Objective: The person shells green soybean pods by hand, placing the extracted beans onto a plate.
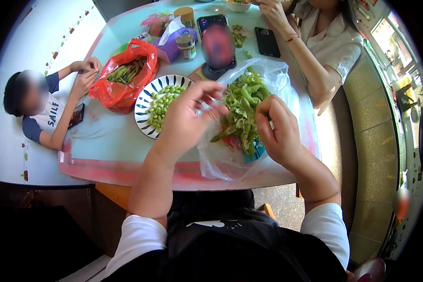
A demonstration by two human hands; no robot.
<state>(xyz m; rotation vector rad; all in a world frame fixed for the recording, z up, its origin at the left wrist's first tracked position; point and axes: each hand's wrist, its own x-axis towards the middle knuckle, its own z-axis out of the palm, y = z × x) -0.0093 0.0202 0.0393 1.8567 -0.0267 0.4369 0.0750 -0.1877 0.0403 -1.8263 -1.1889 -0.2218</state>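
Near the middle of the table my left hand (192, 113) is held with its fingers apart and nothing in them, beside a striped plate (142, 89) of shelled green beans (160, 107). Right of it, a clear plastic bag (286, 87) bears a heap of green pods and husks (246, 105). My right hand (278, 127) is over the heap's right side, fingers curled together; what they hold, if anything, is too small to tell. A red plastic bag (113, 96) with whole pods (123, 73) stands behind the plate to the left.
A propped phone (212, 22), a lidded jar (186, 47), a purple tissue box (169, 47) and a black phone (267, 42) stand or lie farther back. One person (42, 108) sits at the left, another (331, 51) at the back right, their hands raised near the table.
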